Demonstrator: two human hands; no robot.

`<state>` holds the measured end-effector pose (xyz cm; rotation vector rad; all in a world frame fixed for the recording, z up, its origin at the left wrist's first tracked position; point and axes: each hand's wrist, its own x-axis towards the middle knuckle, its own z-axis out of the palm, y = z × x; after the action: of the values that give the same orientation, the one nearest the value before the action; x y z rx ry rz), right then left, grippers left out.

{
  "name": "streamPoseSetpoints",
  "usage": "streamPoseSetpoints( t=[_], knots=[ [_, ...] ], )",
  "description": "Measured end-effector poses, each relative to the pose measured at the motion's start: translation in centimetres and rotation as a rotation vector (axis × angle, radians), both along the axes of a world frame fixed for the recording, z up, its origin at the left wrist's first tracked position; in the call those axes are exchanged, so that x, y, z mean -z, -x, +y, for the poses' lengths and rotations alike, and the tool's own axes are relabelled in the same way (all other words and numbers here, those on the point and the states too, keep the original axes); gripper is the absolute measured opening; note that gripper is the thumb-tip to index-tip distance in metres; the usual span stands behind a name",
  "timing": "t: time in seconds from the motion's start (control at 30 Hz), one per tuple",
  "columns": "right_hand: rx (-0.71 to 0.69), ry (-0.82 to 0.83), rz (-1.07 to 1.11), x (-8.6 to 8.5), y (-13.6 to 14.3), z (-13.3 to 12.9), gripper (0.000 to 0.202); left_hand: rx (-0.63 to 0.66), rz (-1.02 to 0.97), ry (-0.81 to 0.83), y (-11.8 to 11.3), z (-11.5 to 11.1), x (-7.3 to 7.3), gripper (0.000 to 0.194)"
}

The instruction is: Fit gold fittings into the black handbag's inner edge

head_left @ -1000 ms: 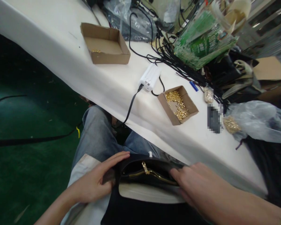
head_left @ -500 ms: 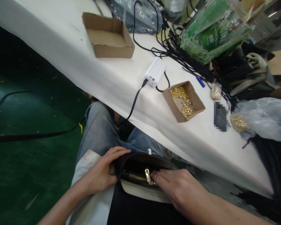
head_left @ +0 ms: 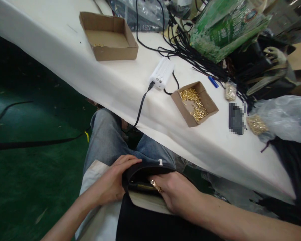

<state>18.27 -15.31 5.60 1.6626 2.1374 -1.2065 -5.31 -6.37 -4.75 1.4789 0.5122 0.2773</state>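
A black handbag (head_left: 142, 227) with a pale lining rests on my lap, its mouth spread open. My left hand (head_left: 114, 182) grips the bag's left side, fingers over the rim. Inside the mouth runs a zipper (head_left: 145, 186) with brass-coloured teeth. Its gold zipper pull (head_left: 155, 185) lies against my right hand (head_left: 179, 192), which reaches into the bag. The fingertips of that hand are hidden inside, so whether they grip anything is unclear.
On the white table (head_left: 130, 83) stand a cardboard box (head_left: 116, 53) and a smaller box (head_left: 184, 108) of gold metal pieces. A white power bank (head_left: 162, 73) has a black cable hanging off the table edge. Black cords (head_left: 198, 62) and a green plastic bag (head_left: 223, 33) lie behind.
My right hand has moved left and deeper into the bag, now covering part of the zipper. The zipper pull has tilted and shifted slightly left. My left hand keeps its hold.
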Motion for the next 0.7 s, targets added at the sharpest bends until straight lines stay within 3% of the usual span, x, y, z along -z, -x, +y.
streamPoseSetpoints(
  t=[0.2,0.37,0.47,0.6,0.7],
  knots=[
    [0.003,-0.212,0.273,1.0,-1.4,-1.5,0.044,0.004,-0.051,0.040,0.0,0.1,-0.9,0.090],
    [0.010,-0.196,0.266,0.9,-1.2,-1.5,0.047,-0.034,-0.064,0.034,-0.6,-0.1,-0.3,0.062],
    [0.034,-0.096,0.177,-0.9,-1.5,-1.2,0.053,-0.056,-0.028,0.077,-0.8,-0.1,-0.2,0.050],
    [0.113,0.084,-0.072,-4.8,-2.9,-1.7,0.068,-0.089,0.006,0.234,-0.6,-0.3,-0.5,0.050],
    [0.051,0.112,-0.159,-7.1,-3.9,-2.1,0.072,-0.089,0.037,0.247,-0.5,-0.4,-0.1,0.048]
  ],
)
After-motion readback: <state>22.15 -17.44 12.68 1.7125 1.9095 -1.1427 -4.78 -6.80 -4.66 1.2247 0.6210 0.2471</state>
